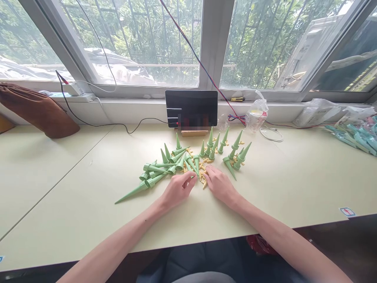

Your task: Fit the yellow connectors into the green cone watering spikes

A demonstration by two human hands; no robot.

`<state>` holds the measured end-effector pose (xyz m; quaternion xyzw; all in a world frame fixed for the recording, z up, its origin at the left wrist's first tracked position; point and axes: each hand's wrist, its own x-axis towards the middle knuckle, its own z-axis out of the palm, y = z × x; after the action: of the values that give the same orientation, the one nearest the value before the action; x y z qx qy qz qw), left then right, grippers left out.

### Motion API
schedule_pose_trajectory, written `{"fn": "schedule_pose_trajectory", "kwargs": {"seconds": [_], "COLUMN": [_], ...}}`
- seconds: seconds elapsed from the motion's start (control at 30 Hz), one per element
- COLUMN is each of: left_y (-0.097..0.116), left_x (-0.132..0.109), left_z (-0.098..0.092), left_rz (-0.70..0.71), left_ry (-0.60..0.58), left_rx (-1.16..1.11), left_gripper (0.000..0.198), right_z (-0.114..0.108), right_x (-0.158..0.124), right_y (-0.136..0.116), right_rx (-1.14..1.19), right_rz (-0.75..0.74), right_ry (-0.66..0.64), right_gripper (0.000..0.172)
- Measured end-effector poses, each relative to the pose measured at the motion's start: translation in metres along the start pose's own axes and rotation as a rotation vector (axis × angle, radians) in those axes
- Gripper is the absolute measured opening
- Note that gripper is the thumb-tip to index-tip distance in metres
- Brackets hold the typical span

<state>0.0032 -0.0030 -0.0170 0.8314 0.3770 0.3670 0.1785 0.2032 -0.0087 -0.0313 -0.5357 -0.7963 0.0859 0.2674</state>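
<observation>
Between my two hands, the small yellow pieces are lying in a loose scatter near the middle of the table, and I am working right at their near edge. My left hand is curling its fingers toward the tip of a green cone just beside the scatter; whether it is actually pinching that cone I cannot tell, since the fingertips are hiding the contact. My right hand is resting palm down with its fingers loosely spread on the yellow pieces, gripping nothing that I can see. To the left, the fallen green cones are crowding the scatter in a tangled heap, with one long spike pointing out toward the table's near edge. Behind and to the right, the upright cones are standing close together. I am judging the risk to be a careless sweep: a wrist brushing the upright cones could be toppling them in a row, and a push through the light yellow pieces could be sending them skittering under the heap or off the front edge. Farther back, a dark tablet is leaning on its stand.
</observation>
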Motion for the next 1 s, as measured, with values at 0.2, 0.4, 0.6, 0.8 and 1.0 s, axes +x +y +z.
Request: {"fn": "schedule_pose_trajectory", "kwargs": {"seconds": [0.2, 0.4, 0.6, 0.8, 1.0], "left_y": [0.000, -0.001, -0.002, -0.002, -0.005], "left_x": [-0.001, -0.001, -0.001, -0.001, -0.001], "left_z": [0.002, 0.003, 0.001, 0.000, 0.000], "left_rz": [-0.019, 0.006, 0.150, 0.189, 0.171], "left_ry": [-0.008, 0.009, 0.037, 0.005, 0.021], "left_rx": [-0.014, -0.027, 0.024, 0.015, 0.037], "left_gripper": [0.016, 0.020, 0.046, 0.043, 0.043], "right_z": [-0.002, -0.013, -0.004, 0.006, 0.006], "right_x": [0.007, 0.035, 0.039, 0.027, 0.031], "right_y": [0.002, 0.004, 0.009, 0.007, 0.009], "right_rx": [0.001, -0.037, 0.024, 0.025, 0.036], "right_rz": [-0.268, -0.591, -0.672, -0.652, -0.623], "right_ry": [0.202, 0.149, 0.270, 0.261, 0.261], "right_gripper": [0.022, 0.020, 0.021, 0.038, 0.041]}}
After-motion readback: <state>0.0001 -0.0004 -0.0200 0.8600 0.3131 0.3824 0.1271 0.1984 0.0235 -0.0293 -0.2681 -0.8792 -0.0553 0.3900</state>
